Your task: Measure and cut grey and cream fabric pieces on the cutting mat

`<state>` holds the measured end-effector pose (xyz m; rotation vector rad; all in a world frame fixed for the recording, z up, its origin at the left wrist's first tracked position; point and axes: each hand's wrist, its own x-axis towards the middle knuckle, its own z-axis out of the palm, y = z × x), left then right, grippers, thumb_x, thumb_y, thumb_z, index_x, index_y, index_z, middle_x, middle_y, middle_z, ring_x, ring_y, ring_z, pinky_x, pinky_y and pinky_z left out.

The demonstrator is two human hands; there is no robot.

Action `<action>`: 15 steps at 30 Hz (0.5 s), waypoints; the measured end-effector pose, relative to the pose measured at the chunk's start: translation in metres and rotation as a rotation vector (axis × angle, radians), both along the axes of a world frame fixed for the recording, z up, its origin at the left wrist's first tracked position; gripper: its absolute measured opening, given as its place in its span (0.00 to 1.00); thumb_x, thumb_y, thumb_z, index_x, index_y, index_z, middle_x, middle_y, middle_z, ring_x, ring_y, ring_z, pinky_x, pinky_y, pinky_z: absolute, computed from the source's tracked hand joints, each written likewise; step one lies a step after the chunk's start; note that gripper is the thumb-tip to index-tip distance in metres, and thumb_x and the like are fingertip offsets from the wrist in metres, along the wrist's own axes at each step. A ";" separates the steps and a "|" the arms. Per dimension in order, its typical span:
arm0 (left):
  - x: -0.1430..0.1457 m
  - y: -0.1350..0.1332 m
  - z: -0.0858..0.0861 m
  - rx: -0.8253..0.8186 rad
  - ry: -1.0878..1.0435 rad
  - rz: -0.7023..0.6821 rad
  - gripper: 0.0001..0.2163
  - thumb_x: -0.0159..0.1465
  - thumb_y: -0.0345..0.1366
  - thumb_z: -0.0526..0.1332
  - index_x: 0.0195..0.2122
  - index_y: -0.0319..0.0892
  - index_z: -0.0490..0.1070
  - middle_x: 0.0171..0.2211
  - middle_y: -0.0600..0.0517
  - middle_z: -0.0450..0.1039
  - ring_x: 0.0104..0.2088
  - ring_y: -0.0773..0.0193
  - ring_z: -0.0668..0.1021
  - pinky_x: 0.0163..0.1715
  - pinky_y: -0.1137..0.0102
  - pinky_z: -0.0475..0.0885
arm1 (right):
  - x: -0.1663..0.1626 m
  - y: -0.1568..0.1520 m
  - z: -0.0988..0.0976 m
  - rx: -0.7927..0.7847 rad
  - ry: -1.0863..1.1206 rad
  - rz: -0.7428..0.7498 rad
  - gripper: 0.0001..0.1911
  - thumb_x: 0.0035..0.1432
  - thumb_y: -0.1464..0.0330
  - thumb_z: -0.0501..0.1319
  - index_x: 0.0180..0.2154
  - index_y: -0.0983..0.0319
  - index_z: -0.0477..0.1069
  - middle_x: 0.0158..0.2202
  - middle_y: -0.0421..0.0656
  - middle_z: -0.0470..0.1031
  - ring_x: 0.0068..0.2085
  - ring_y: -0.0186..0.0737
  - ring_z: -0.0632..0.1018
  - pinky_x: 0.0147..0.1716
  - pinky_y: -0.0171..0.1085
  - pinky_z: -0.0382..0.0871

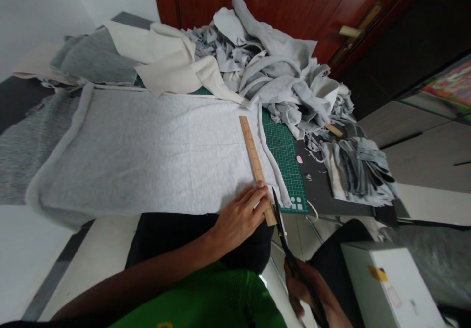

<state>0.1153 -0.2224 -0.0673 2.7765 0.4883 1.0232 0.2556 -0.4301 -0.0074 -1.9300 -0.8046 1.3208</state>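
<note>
A large piece of light grey fabric (pixel 147 146) lies spread over the table, its near edge hanging at the front. Across its right end runs a wooden ruler (pixel 252 149), tilted slightly, with its near end sticking out past the fabric's edge. My left hand (pixel 237 217) has its fingers bent over that near end, holding it against the fabric. To the right, my right hand (pixel 307 289) grips the black handles of long scissors (pixel 281 232). The blades point away from me, their tips at the fabric's edge just right of the ruler.
A green cutting mat (pixel 283 156) shows beyond the fabric's right edge. Behind it rises a heap of grey scraps (pixel 272 58), with cream pieces (pixel 158 48) to the left. Folded grey cloths (pixel 362 171) sit at the right. A white box (pixel 397 284) stands at lower right.
</note>
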 end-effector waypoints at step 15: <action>-0.003 -0.002 0.011 -0.132 0.093 0.059 0.10 0.71 0.28 0.62 0.53 0.37 0.73 0.55 0.43 0.74 0.59 0.49 0.77 0.61 0.57 0.79 | -0.003 -0.017 -0.018 -0.041 0.213 -0.113 0.39 0.51 0.30 0.68 0.32 0.61 0.70 0.25 0.35 0.63 0.20 0.27 0.61 0.19 0.32 0.57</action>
